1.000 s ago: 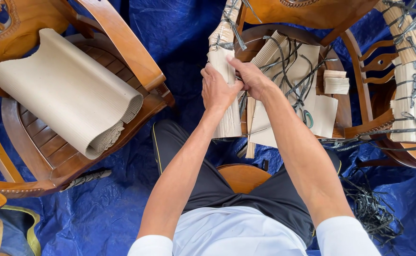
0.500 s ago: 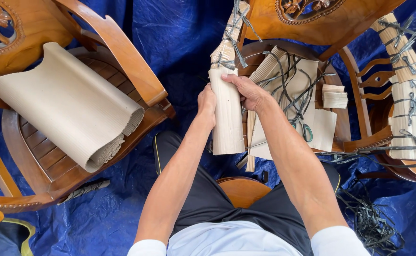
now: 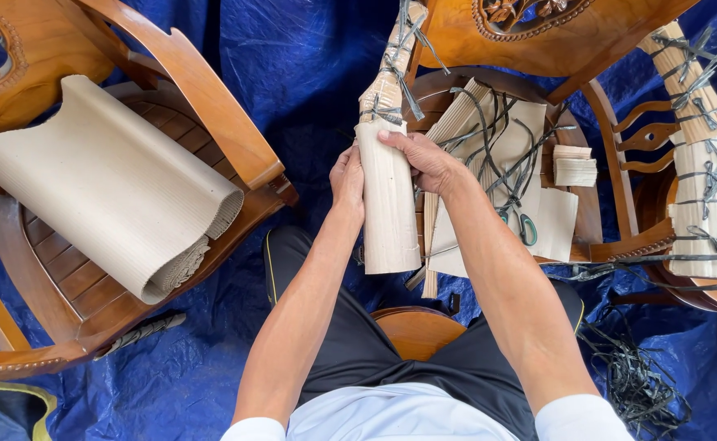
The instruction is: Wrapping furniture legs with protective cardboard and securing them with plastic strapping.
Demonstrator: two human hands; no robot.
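Both hands grip a cardboard wrap (image 3: 388,204) curled around a chair arm (image 3: 391,57) in front of the person: the left hand (image 3: 348,175) clasps its left edge, the right hand (image 3: 423,159) closes over its top right, fingers across the front. The wood beneath the wrap is hidden; higher up, the arm is already bound in cardboard and dark strapping, and its top is cut off by the frame. Green-handled scissors (image 3: 528,229) lie half buried under loose straps (image 3: 497,131) and cardboard sheets on the chair seat (image 3: 448,82). A corrugated roll (image 3: 105,184) rests on the left chair (image 3: 211,90), whose back is cropped.
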